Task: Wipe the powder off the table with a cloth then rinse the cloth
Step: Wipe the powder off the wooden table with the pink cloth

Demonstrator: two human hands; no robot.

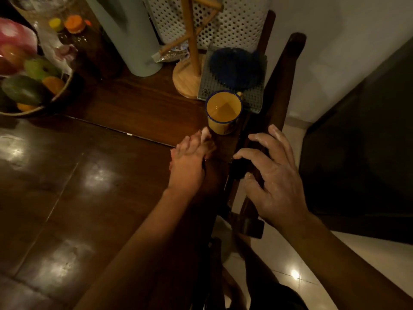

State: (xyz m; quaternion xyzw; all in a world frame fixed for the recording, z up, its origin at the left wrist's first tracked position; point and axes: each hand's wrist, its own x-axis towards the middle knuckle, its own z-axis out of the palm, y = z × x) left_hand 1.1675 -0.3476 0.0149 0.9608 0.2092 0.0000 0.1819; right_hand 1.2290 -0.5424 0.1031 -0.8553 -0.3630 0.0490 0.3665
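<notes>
Several fruits, green and orange, fill a woven bowl (55,95) at the far left of the dark wooden table (111,175). Behind it stand small bottles with a yellow cap (55,23) and an orange cap (73,23). Next comes a tall grey-green cylinder (134,41), then a wooden mug tree (190,63) in front of a white perforated basket (234,23).

Right of the mug tree a grey grid mat (253,101) carries a dark blue fluffy pad (237,68), which may be the cloth; the dim light does not let me tell. A yellow enamel mug (224,113) with a blue rim stands just in front of the mat, near the table's right edge.

The left hand (190,162) lies on that edge just short of the mug, fingers straight and together, gripping nothing. Pale powder (205,133) coats its fingertips.

Beyond the edge, the right hand (274,175) is spread with loosely bent fingers over the top rail of a dark wooden chair (288,81). It holds nothing that shows, and whether it touches the rail is unclear. Its fingers look dusted pale too. Light floor tiles (312,265) lie below.
</notes>
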